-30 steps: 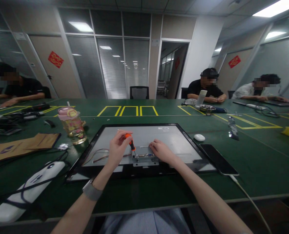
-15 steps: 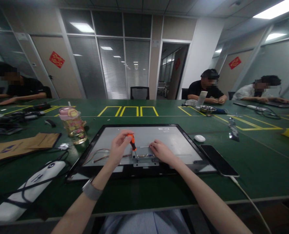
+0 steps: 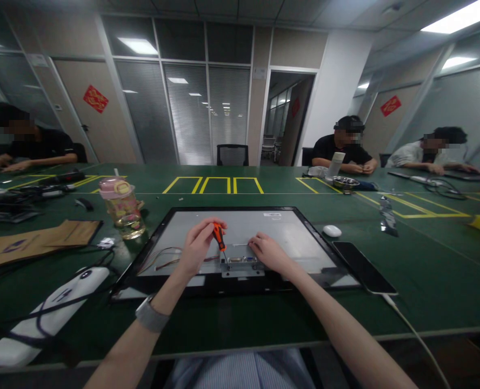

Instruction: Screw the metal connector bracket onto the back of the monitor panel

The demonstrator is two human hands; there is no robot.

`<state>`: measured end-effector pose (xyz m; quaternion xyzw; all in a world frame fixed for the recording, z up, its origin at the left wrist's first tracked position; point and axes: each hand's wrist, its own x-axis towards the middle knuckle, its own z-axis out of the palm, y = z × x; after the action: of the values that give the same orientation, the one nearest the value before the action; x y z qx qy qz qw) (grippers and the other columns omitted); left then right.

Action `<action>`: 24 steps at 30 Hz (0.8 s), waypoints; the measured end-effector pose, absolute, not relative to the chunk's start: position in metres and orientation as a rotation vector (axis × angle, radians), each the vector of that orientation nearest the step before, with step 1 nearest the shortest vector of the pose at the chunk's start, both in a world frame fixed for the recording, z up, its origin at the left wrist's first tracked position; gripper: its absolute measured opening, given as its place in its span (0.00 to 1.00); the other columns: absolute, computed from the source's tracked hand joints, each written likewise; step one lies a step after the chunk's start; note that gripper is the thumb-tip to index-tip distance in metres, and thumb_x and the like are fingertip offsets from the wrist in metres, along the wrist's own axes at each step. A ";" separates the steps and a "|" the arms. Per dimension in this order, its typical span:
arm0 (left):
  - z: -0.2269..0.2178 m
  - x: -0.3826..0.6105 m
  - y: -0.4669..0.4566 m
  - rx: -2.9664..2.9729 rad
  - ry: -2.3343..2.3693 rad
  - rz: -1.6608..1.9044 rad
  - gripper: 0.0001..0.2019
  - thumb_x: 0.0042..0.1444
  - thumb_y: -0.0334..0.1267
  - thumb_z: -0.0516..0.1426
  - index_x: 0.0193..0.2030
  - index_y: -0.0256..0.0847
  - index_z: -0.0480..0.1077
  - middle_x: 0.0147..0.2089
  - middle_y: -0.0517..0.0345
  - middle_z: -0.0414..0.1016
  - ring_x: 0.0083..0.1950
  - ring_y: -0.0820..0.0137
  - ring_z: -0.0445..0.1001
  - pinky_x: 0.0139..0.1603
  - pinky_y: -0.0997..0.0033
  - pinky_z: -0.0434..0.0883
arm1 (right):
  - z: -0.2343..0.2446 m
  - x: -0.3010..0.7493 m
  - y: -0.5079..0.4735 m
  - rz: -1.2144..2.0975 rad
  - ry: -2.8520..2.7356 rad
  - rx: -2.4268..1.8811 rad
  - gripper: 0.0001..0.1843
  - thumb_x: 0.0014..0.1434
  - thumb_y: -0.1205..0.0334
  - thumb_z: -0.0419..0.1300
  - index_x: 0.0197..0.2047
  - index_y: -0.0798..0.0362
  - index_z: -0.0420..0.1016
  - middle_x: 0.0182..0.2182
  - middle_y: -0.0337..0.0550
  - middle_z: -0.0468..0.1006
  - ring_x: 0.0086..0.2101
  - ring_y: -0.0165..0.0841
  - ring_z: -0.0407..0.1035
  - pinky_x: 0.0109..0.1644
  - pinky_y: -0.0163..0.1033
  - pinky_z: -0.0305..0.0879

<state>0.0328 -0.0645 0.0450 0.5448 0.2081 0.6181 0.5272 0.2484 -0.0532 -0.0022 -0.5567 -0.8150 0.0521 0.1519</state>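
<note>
An orange and black screwdriver (image 3: 219, 237) is gripped in my left hand (image 3: 199, 243), its handle tilted and its tip down at the left end of a metal bracket (image 3: 243, 273). Connector ports show along that bracket, which sits on a flat display panel (image 3: 300, 232) lying back side up with a black frame. My right hand (image 3: 269, 251) rests at the bracket's right side with fingers curled together; what they grip is hidden. A thin pale strip lies by its fingertips. Loose thin wires (image 3: 169, 262) run across the panel left of the bracket.
Left of the panel are a pink-lidded drink bottle (image 3: 122, 210), a brown paper bag (image 3: 41, 243) and a white power bank-like block (image 3: 53, 310) with black cords. On the right lie a white case (image 3: 331, 230) and a phone (image 3: 364, 265) on a cable. Several people sit across the table.
My left hand has shifted its fingers slightly around the screwdriver handle, while the tip stays at the bracket. My right hand looks unmoved.
</note>
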 end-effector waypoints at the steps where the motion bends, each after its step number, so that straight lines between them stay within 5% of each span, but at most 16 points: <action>1: 0.045 0.033 -0.064 1.319 0.510 1.499 0.12 0.51 0.45 0.61 0.34 0.37 0.75 0.39 0.51 0.73 0.40 0.67 0.71 0.42 0.68 0.69 | -0.002 0.248 -0.053 0.155 -2.340 -1.598 0.16 0.67 0.62 0.45 0.43 0.56 0.73 0.38 0.48 0.72 0.39 0.34 0.68 0.43 0.34 0.57; 7: 0.042 0.031 -0.061 1.384 0.597 1.572 0.08 0.47 0.42 0.64 0.29 0.39 0.75 0.35 0.58 0.66 0.35 0.74 0.65 0.34 0.77 0.65 | -0.001 0.248 -0.055 0.146 -2.330 -1.589 0.16 0.67 0.61 0.45 0.43 0.56 0.73 0.38 0.48 0.72 0.40 0.33 0.68 0.43 0.34 0.57; 17: 0.045 0.031 -0.064 1.233 0.413 1.369 0.10 0.53 0.42 0.60 0.39 0.39 0.73 0.36 0.54 0.74 0.39 0.67 0.73 0.43 0.67 0.69 | 0.000 0.248 -0.054 0.158 -2.333 -1.618 0.17 0.67 0.62 0.44 0.43 0.56 0.73 0.38 0.49 0.72 0.40 0.34 0.69 0.43 0.34 0.57; 24: 0.044 0.034 -0.064 1.310 0.504 1.477 0.11 0.48 0.44 0.64 0.28 0.38 0.73 0.34 0.58 0.67 0.33 0.73 0.66 0.34 0.74 0.67 | -0.003 0.249 -0.054 0.117 -2.342 -1.585 0.16 0.67 0.62 0.45 0.43 0.56 0.73 0.37 0.48 0.72 0.39 0.33 0.68 0.43 0.34 0.58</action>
<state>0.0338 -0.0643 0.0439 0.5474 0.2107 0.6171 0.5246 0.2485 -0.0538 -0.0032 -0.5532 -0.8174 0.0408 0.1553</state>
